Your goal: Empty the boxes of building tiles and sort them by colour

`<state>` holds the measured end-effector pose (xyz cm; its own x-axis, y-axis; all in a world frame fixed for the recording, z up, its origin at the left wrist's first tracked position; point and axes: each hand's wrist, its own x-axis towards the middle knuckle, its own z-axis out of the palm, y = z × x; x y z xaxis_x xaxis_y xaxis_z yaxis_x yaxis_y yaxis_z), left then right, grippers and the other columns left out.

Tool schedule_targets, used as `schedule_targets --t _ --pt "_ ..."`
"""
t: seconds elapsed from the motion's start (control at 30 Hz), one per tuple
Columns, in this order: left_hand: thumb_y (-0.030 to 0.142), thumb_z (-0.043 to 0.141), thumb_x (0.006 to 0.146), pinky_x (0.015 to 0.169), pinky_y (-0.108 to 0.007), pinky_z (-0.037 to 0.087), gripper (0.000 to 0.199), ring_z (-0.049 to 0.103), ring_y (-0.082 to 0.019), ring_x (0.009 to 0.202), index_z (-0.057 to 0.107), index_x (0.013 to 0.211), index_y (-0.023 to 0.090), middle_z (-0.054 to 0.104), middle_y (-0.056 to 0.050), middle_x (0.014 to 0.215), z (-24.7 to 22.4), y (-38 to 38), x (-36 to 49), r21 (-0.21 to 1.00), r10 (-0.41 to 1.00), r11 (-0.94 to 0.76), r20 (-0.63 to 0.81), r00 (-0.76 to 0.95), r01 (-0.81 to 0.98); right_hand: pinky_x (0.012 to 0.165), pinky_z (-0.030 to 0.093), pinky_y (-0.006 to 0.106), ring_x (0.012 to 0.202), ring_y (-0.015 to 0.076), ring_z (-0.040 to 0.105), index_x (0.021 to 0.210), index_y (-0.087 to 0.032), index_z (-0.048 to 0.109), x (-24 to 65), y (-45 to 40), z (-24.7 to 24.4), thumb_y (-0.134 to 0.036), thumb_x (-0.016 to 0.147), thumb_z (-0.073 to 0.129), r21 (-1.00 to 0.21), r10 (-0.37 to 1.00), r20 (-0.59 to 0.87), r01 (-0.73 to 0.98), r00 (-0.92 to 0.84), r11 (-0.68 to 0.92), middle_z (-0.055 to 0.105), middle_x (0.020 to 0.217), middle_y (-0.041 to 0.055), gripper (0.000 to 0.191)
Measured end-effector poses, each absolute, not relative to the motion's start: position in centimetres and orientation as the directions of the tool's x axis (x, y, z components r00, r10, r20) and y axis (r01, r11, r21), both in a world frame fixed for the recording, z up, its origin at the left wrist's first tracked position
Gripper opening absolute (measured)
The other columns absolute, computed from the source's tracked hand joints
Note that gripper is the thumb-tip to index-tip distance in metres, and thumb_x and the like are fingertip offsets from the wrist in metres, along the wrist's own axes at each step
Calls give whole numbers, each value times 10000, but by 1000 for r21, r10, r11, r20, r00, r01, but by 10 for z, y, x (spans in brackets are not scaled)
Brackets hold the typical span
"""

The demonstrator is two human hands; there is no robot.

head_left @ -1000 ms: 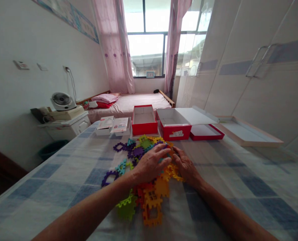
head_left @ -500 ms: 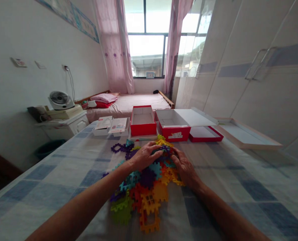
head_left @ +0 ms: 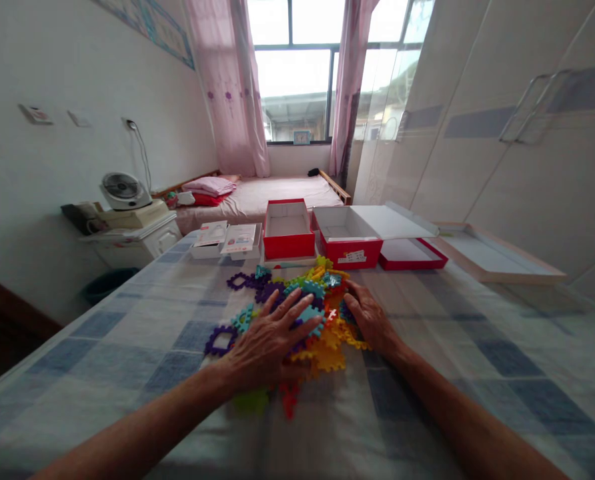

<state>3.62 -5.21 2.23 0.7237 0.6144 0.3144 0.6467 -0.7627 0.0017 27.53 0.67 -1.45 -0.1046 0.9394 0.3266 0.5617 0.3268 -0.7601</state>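
A loose heap of toothed plastic pieces in purple, teal, orange, red and green lies on a checked cloth. My left hand [head_left: 272, 337] rests palm down across the heap with its fingers spread. Under and beyond its fingertips are teal pieces [head_left: 310, 288]. At the heap's right edge, my right hand [head_left: 370, 317] touches the pieces, its fingers bent but apart. Orange pieces [head_left: 327, 353] lie between the hands. A purple square frame [head_left: 221, 340] sits left of my left hand. A green piece [head_left: 250, 401] and a red piece [head_left: 289, 400] show nearer me.
Behind the heap stand an open red box [head_left: 290, 245], a red box with a raised white lid [head_left: 352, 253], a shallow red tray [head_left: 412, 263] and a pale tray [head_left: 497, 270]. Small white boxes [head_left: 242, 247] stand at the left. A bed [head_left: 272, 193] is beyond the table.
My left hand has come nearer me and spread over the heap. Orange pieces at the near end have shifted inward or are now hidden. The view has tilted slightly down.
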Motion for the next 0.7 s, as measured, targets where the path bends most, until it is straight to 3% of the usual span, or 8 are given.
schedule_targets --t 0.07,0.17,0.27,0.33,0.43,0.53,0.7 --pt "582 544 761 1106 -505 69 728 138 -304 1377 343 1383 260 218 -104 1495 22 -40 28 25 658 -707 390 645 706 1034 315 400 1203 213 439 1283 -170 430 275 6 -14 -452 880 319 -765 944 313 561 -105 316 483 1291 111 504" --pt "603 422 819 1102 -460 153 695 173 -289 1371 346 1384 204 237 -132 1484 14 -21 4 164 816 -510 403 414 845 1030 313 396 1198 215 434 1286 -160 425 274 5 -14 -453 877 322 -760 944 312 569 -103 314 482 1282 116 514" --pt "583 297 868 1075 -520 165 657 189 -325 1360 360 1371 165 295 -160 1455 -2 4 -23 292 963 -132 265 53 947 1027 311 399 1190 217 431 1285 -160 422 273 6 -16 -455 873 333 -748 938 330 576 -108 330 479 1269 117 515" --pt "593 296 858 1053 -569 150 700 186 -368 1351 354 1368 118 307 -196 1439 -9 22 -35 337 985 32 150 -87 941 1027 308 398 1190 217 428 1284 -159 422 272 6 -18 -458 870 338 -743 932 344 575 -109 342 478 1261 117 517" --pt "550 263 880 1072 -495 191 681 248 -323 1340 354 1362 79 348 -188 1421 -11 42 -35 399 996 -5 88 -33 917 1014 321 399 1171 217 442 1280 -164 422 272 8 -20 -462 870 340 -738 930 352 579 -109 347 482 1248 115 513" --pt "552 265 880 1085 -351 238 643 320 -230 1318 392 1350 133 408 -105 1404 -6 48 -22 433 992 -113 103 76 894 1002 332 409 1159 222 454 1280 -177 421 273 8 -21 -471 866 342 -734 929 353 583 -111 349 485 1242 114 513" --pt "604 428 808 1032 -355 335 654 445 -247 1218 500 1276 153 488 -121 1320 6 36 4 573 973 -226 173 154 788 999 336 412 1149 228 461 1274 -177 430 273 8 -20 -475 852 364 -722 927 360 599 -104 347 494 1226 115 521"
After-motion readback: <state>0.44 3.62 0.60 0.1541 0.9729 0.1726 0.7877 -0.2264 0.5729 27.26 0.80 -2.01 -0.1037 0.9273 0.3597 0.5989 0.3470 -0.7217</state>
